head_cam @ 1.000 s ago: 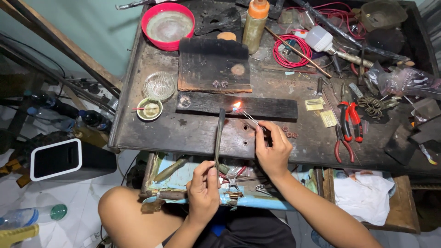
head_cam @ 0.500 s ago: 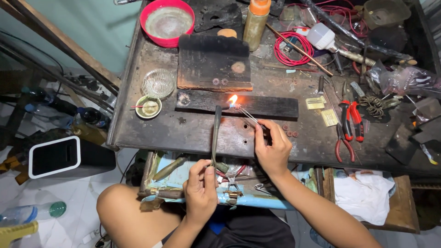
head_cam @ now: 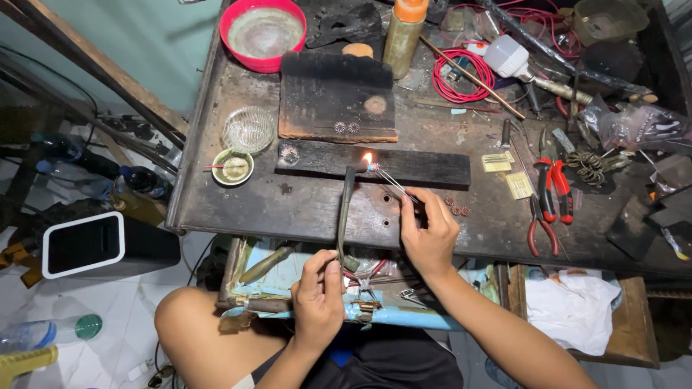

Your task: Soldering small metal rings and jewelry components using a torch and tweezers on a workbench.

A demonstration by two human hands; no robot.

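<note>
My left hand point(head_cam: 318, 294) grips the lower end of a thin metal torch point(head_cam: 347, 209) that runs up over the bench edge; a small flame point(head_cam: 367, 158) burns at its tip. My right hand point(head_cam: 429, 232) pinches slim tweezers point(head_cam: 395, 181) whose points reach up-left into the flame, holding something tiny that I cannot make out. Flame and tweezer tips hover over a long charred black block point(head_cam: 418, 167). Behind it lies a bigger burnt wooden board point(head_cam: 335, 97) with two small round metal pieces point(head_cam: 347, 127) on it.
A dark worn workbench point(head_cam: 245, 205) carries a red bowl point(head_cam: 263, 32), a ribbed glass dish point(head_cam: 248, 130), a small green cup point(head_cam: 232, 167), a bottle point(head_cam: 401, 29), red wire coil point(head_cam: 461, 75), and red-handled pliers point(head_cam: 551, 191). An open drawer point(head_cam: 375, 288) sits under my hands. A white box point(head_cam: 79, 245) stands left.
The torch tip and flame have held over the black block while the view shifted slightly. Both hands keep their grips; the tweezers stay in the flame.
</note>
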